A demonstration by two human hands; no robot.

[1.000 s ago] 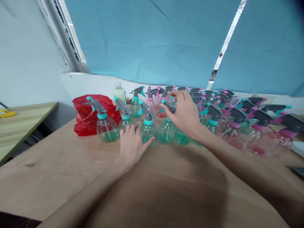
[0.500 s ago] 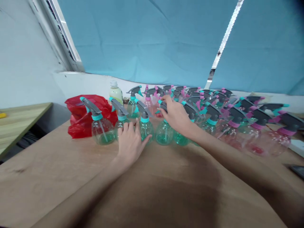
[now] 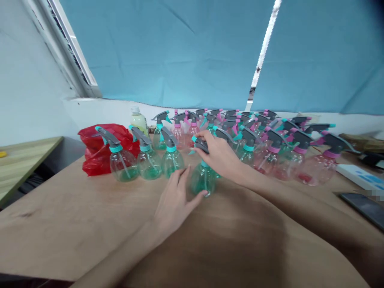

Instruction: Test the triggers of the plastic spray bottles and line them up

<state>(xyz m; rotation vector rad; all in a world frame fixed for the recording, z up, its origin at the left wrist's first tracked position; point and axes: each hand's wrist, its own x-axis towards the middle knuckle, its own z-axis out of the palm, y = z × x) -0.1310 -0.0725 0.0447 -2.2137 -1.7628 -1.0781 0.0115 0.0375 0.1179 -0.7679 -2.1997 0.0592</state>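
My right hand (image 3: pixel 220 154) is closed over the grey trigger head of a green spray bottle (image 3: pixel 203 180) that stands a little in front of the others on the brown table (image 3: pixel 75 224). My left hand (image 3: pixel 177 200) lies on the table with its fingers apart, the fingertips touching the bottle's base on its left side. To the left, three more green spray bottles (image 3: pixel 147 160) stand in a row.
Several pink and green spray bottles (image 3: pixel 270 148) crowd the back right of the table. A red plastic bag (image 3: pixel 93 152) and a pale drink bottle (image 3: pixel 137 120) are at the back left. A dark phone (image 3: pixel 364 206) and a white box (image 3: pixel 361 178) lie at the right.
My right hand has pulled one green bottle out of the row toward me. My left hand has left the row and moved right to that bottle's base. The view has shifted right.
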